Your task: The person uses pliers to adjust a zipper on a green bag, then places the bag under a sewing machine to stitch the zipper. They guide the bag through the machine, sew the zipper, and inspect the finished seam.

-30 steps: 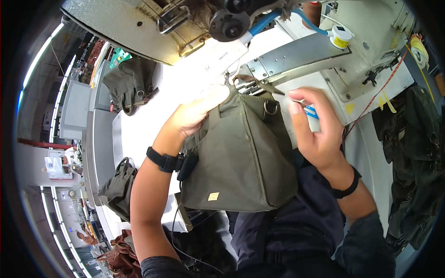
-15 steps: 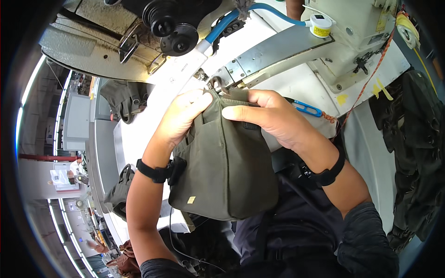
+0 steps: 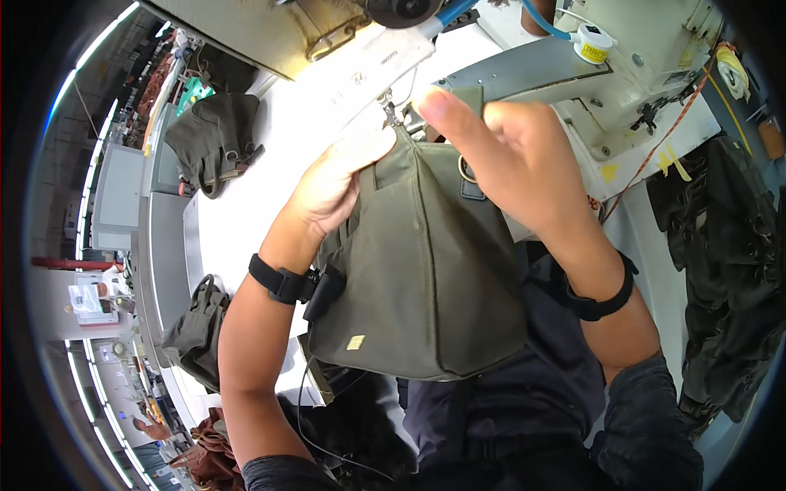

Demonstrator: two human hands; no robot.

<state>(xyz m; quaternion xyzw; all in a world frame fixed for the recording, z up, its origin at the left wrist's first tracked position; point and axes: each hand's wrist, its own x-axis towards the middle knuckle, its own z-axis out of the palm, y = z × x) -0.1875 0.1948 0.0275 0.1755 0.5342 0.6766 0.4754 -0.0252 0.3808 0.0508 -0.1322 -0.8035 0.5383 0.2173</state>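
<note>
An olive fabric bag (image 3: 393, 278) hangs between my hands, its bottom toward me, with a raised seam down its middle and a small pale label near the lower left. My left hand (image 3: 340, 180) pinches its upper left edge, thumb on top, beside the sewing machine's needle area (image 3: 389, 106). My right hand (image 3: 524, 159) is at the upper right edge, thumb raised and fingers curled around a short olive strip (image 3: 470, 98) of the bag; its fingertips are partly hidden. Below that hand, a metal ring (image 3: 465, 170) and a dark tab (image 3: 472, 190) show on the bag.
The sewing machine's bed (image 3: 524, 74) and body (image 3: 655, 57) lie ahead, with a blue hose (image 3: 544, 20) above. Similar olive bags (image 3: 214, 139) lie on the white table (image 3: 237, 221) to the left. Dark fabric pieces (image 3: 729, 278) hang at the right, near an orange cord (image 3: 673, 131).
My hands and the bag have shifted slightly right and nearer, and the bag looks larger. My right thumb has lifted off the bag's face, and the strip beside it now stands up.
</note>
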